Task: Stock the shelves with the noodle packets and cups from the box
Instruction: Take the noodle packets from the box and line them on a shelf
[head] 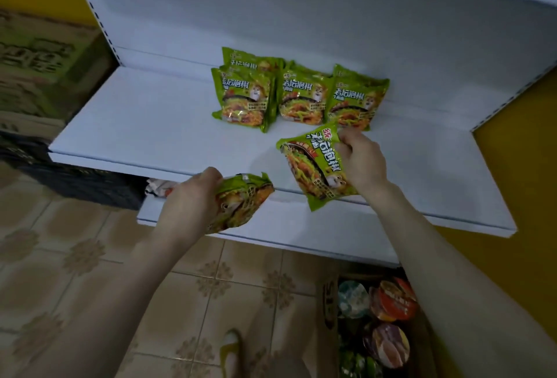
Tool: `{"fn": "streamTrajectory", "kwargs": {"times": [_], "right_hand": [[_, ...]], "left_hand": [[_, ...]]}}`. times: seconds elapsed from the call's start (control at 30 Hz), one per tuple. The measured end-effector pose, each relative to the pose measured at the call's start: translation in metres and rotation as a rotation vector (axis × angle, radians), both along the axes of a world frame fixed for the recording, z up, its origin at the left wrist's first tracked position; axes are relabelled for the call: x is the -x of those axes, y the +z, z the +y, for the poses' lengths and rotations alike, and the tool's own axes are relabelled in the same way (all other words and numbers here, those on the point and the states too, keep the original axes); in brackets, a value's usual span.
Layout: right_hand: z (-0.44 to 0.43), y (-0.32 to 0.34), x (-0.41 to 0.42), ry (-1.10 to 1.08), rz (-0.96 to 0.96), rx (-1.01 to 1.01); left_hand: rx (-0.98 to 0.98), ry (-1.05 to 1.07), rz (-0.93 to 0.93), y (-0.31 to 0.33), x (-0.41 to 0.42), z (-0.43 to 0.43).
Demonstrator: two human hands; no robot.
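Several green noodle packets [298, 94] stand in a row at the middle of the white shelf [144, 124], leaning against each other. My right hand [360, 160] grips the top edge of another green packet [313, 166] just above the shelf's front part. My left hand [193, 200] holds a second green packet [241, 200] in front of the shelf's front edge. The cardboard box [330, 302] sits on the floor at the lower right, with several noodle cups [391, 302] showing inside.
A lower white shelf [271, 224] juts out beneath the top one. Stacked cardboard cartons [39, 70] and a dark crate [87, 185] stand at the left. Yellow wall [518, 166] flanks the shelving. My foot [230, 350] rests on the tiled floor.
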State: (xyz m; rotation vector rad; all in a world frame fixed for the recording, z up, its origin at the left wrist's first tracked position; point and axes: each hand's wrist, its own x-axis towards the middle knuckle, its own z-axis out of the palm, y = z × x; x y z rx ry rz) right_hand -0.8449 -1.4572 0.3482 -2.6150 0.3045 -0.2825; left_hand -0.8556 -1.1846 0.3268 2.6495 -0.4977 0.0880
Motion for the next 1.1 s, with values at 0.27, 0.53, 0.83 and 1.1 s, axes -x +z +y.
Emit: {"fn": "streamTrajectory", "kwargs": {"times": [0.27, 0.53, 0.83, 1.1], "right_hand": [[-0.013, -0.005, -0.083, 0.078, 0.0, -0.053], [-0.033, -0.016, -0.178, 0.216, 0.106, -0.027], [-0.022, -0.049, -0.258, 0.475, 0.15, 0.451], [-0.036, -0.069, -0.268, 0.351, 0.246, 0.382]], "left_hand": [[0.06, 0.139, -0.042, 0.002, -0.037, -0.012], [0.039, 0.355, 0.042, 0.01, -0.058, -0.046], [0.119, 0.414, 0.026, 0.01, -0.08, -0.058], [0.175, 0.387, -0.012, 0.004, -0.09, -0.058]]}}
